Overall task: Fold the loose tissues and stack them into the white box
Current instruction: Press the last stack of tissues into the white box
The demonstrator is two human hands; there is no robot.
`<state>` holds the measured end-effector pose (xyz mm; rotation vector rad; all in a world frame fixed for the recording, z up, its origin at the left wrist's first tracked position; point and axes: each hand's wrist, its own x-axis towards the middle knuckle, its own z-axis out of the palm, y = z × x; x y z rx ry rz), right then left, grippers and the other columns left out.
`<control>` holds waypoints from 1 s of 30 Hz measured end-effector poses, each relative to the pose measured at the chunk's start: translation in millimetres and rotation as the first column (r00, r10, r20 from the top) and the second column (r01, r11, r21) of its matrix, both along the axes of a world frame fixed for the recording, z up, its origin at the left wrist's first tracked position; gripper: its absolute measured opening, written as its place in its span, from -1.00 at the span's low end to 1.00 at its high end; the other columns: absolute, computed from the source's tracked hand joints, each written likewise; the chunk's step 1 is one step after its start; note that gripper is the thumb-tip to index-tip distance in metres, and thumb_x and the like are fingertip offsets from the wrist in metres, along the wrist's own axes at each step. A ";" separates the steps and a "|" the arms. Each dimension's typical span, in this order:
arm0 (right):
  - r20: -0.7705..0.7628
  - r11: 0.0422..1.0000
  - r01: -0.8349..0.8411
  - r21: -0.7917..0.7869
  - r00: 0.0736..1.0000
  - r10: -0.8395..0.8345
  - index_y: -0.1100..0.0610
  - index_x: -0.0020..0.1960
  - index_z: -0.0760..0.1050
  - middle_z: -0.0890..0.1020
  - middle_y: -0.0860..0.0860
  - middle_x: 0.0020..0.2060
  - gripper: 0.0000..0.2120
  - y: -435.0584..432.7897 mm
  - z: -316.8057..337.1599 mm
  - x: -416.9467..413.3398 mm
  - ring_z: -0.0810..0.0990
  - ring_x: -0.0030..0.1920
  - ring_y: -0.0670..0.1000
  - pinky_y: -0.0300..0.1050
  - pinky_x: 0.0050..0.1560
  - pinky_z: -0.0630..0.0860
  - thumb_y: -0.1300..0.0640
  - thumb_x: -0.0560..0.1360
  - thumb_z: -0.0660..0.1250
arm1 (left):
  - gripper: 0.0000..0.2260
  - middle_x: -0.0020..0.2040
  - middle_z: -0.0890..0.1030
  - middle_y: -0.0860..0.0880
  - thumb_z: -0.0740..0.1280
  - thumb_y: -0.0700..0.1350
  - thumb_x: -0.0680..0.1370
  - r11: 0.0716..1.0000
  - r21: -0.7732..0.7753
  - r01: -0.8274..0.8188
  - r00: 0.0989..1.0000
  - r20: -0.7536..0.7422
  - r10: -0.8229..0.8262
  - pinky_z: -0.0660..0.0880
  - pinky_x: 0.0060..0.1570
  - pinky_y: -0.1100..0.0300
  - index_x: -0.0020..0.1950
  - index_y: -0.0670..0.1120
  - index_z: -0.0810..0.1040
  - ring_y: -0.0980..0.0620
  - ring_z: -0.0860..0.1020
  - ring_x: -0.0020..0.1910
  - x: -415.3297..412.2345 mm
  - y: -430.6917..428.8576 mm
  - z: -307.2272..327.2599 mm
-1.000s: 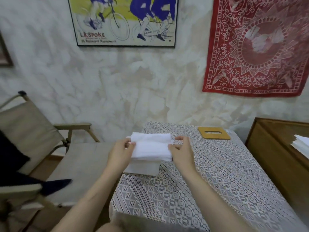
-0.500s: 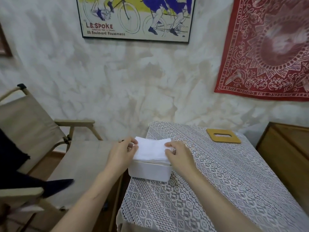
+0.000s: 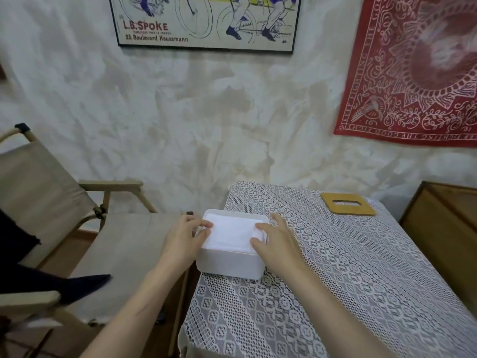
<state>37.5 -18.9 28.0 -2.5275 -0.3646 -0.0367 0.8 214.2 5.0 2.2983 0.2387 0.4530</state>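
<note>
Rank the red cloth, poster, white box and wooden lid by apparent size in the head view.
1. red cloth, cut off by the frame
2. poster, also cut off
3. white box
4. wooden lid; farther away, so true size against the box is unsure

Poster (image 3: 206, 21) "L.B.SPOKE"; red cloth (image 3: 413, 73) "GOOD FIGHT"

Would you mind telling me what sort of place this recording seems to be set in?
Most likely a lived-in room at home: a framed cycling poster and a red bandana hang on the wall, and a canvas folding chair stands beside a lace-covered table.
</note>
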 end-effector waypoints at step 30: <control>-0.151 0.946 0.121 0.301 0.985 -0.077 -0.22 0.56 0.26 0.43 -0.15 0.43 -0.12 -156.6 -6.3 -60.6 0.46 0.26 -0.05 -0.04 0.16 0.47 -0.37 0.33 0.51 | -0.70 0.40 0.52 0.05 0.26 0.06 0.67 0.971 -0.139 0.197 0.977 -0.055 -0.206 0.58 0.05 0.05 0.40 0.25 0.53 0.15 0.55 0.05 -31.8 -145.0 -4.0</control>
